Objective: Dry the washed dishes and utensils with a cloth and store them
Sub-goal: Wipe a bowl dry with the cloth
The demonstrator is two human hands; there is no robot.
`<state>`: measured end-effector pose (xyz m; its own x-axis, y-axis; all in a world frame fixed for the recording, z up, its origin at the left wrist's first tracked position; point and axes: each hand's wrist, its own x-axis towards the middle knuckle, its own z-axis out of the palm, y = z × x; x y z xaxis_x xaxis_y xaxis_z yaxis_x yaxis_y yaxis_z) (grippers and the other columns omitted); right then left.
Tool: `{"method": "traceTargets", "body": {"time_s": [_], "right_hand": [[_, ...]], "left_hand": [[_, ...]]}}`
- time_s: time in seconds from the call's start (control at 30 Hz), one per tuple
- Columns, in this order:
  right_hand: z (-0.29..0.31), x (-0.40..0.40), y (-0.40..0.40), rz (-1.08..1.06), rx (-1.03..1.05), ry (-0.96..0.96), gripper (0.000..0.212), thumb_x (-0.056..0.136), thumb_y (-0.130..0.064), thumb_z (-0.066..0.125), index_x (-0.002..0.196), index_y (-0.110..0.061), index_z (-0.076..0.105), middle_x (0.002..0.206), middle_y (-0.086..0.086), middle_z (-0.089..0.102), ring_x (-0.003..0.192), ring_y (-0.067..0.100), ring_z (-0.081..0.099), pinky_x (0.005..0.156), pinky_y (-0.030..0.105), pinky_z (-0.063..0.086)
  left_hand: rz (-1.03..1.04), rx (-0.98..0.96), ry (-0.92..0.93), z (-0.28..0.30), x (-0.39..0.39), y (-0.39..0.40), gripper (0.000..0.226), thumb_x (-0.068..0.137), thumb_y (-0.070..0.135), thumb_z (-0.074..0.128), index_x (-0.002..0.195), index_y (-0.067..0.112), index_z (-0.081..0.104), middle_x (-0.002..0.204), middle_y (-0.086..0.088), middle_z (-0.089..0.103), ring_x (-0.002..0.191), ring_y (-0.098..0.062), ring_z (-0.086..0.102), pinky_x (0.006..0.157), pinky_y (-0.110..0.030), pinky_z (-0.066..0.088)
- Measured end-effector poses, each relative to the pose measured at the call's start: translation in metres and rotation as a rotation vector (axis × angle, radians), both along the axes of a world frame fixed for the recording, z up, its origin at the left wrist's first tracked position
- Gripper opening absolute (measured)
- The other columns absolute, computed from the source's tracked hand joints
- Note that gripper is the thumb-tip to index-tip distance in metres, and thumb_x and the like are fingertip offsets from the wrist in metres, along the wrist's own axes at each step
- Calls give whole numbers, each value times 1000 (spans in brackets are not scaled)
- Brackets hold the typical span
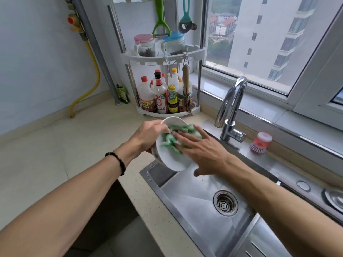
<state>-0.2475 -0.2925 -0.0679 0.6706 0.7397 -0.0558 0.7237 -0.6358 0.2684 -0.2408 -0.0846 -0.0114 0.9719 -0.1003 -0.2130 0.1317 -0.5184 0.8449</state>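
From the head view, the only 1 there is, the person stands at the corner of the kitchen desk with a white bowl held up and tilted over the near-left corner of the steel sink. The left hand grips the bowl by its rim and outer wall, fingers curled round it. The right hand is flat, fingers straight, pressing a green and white cloth against the inside of the bowl. I would say the drying is under way on this 1 bowl and not finished, and nothing of the storing step can be seen: no cupboard or drawer is open in view, and no dried dishes stand on the desk. How many other dishes or utensils are left I cannot tell; none lie in the sink basin, which shows only its drain and a wet sheen. As for containers, the bowl holds nothing but the cloth. The white corner rack at the back of the desk carries, on its upper shelf, 2 lidded jars, 1 with a pink lid and 1 with a blue lid, each with something dark at the bottom. Its lower shelf is crowded with sauce bottles, and a bamboo brush hangs in front of them. A pink dish brush stands on the sink ledge right of the tap.
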Motion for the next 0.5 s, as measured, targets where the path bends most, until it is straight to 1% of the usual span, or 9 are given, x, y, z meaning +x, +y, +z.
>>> {"method": "traceTargets", "body": {"time_s": [0.03, 0.1, 0.13, 0.2, 0.27, 0.33, 0.37, 0.43, 0.5], "right_hand": [[2, 4, -1, 9, -29, -41, 128, 75, -50, 79, 151, -24, -21, 161, 6, -28, 150, 22, -21, 120, 56, -14], [2, 6, 0, 18, -58, -84, 124, 78, -36, 77, 149, -23, -24, 160, 8, -31, 148, 23, -27, 121, 53, -15], [-1, 4, 2, 11, -51, -69, 121, 79, -32, 75, 150, -22, -23, 159, 8, -32, 148, 24, -28, 120, 51, -17], [-12, -10, 7, -37, 53, 38, 119, 80, -35, 76, 155, -20, -15, 160, 10, -28, 148, 24, -26, 118, 47, -19], [-20, -32, 20, -112, 286, 259, 116, 79, -43, 78, 160, -18, 0, 166, 9, -12, 154, 24, -10, 121, 41, -14], [-24, -52, 38, -192, 580, 482, 103, 78, -43, 80, 159, -18, 22, 166, 7, 16, 149, 23, 16, 125, 39, 5], [-24, -59, 44, -226, 700, 532, 93, 78, -40, 80, 156, -19, 33, 161, 6, 27, 143, 22, 25, 123, 38, 16], [-30, -60, 44, -235, 797, 510, 74, 81, -28, 77, 148, -20, 47, 152, 5, 42, 135, 22, 37, 116, 37, 26], [-40, -50, 34, -139, 682, 307, 61, 81, -13, 75, 139, -22, 57, 142, 7, 56, 129, 26, 52, 111, 39, 35]], "left_hand": [[-10, 6, 37, 1, 0, -2, 38, 69, 44, 54, 97, 22, 70, 94, -13, 69, 80, -31, 67, 55, -29, 50], [-24, 9, 95, 1, 1, -3, 45, 67, 43, 54, 100, 16, 69, 98, -17, 68, 78, -31, 65, 55, -28, 50], [-32, 20, 106, -1, 1, -2, 49, 66, 44, 54, 101, 13, 69, 99, -19, 68, 79, -31, 65, 57, -29, 50], [-6, 40, 87, -6, 3, 0, 48, 66, 45, 54, 97, 12, 69, 95, -18, 68, 79, -31, 64, 63, -31, 48], [86, 41, 27, -11, 5, 3, 37, 65, 47, 55, 82, 18, 71, 90, -13, 67, 82, -32, 63, 66, -32, 45], [189, 26, -28, -16, 6, 6, 32, 63, 49, 58, 72, 22, 71, 89, -8, 66, 85, -32, 62, 68, -33, 43], [219, 2, -36, -17, 5, 7, 32, 63, 49, 59, 72, 22, 72, 88, -8, 67, 85, -33, 63, 68, -33, 44], [225, -41, 9, -18, 2, 7, 35, 63, 46, 60, 80, 18, 73, 88, -12, 67, 81, -35, 65, 64, -35, 47], [172, -52, 118, -17, 0, 9, 44, 65, 45, 60, 94, 13, 70, 91, -18, 68, 76, -34, 68, 59, -32, 50]]}}
